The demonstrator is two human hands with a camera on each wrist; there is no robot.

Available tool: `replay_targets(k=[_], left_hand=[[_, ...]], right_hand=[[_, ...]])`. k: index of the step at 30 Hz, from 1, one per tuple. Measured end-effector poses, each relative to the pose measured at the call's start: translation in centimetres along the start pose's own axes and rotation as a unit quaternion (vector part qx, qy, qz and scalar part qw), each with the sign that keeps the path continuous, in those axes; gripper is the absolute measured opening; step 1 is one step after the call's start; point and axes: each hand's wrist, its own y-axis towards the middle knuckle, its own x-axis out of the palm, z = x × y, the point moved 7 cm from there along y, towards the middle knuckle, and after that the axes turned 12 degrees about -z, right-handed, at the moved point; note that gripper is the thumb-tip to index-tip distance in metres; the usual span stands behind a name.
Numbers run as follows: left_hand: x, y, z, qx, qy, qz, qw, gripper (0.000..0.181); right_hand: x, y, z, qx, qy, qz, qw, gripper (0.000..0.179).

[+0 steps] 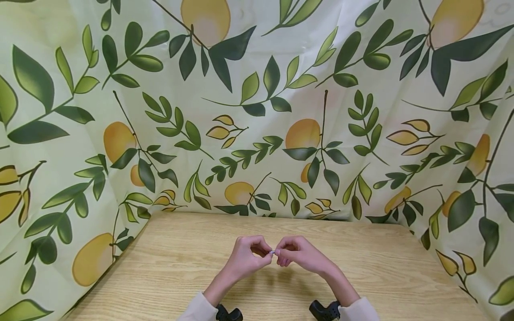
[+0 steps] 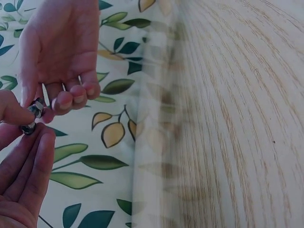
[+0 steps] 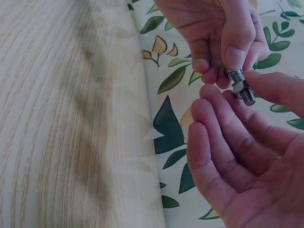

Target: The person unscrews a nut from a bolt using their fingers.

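Observation:
Above the table, my left hand (image 1: pixel 248 259) and right hand (image 1: pixel 304 256) meet at the fingertips around a small silver threaded bolt (image 3: pixel 248 98). A nut (image 3: pixel 238 89) sits partway along it, with threads visible on both sides. At one end the left thumb and fingers pinch the bolt. Thumb and index finger of the right hand close on the nut from the other side, while its remaining fingers are loosely extended. In the left wrist view the metal piece (image 2: pixel 34 110) is partly covered by fingertips.
A light wood-grain table (image 1: pixel 168 267) lies under the hands. Cloth (image 1: pixel 257 133) printed with leaves and orange fruit stands behind it and along both sides. Black wrist mounts (image 1: pixel 326 310) sit at the sleeve cuffs.

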Motion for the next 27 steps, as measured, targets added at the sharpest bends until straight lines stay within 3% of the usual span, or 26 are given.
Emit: replay_targets(k=[18,27], left_hand=[[-0.1,0.03,0.05,-0.009,0.0,0.0,1.0,0.015],[-0.13,-0.01,0.12,-0.006,0.004,0.003,1.0,0.015]], right_hand=[[-0.27,-0.1,-0.35,-0.007,-0.013,0.033,0.9993,0.023],[-0.12,0.0,-0.13,0.006,-0.024,0.02,0.9995,0.025]])
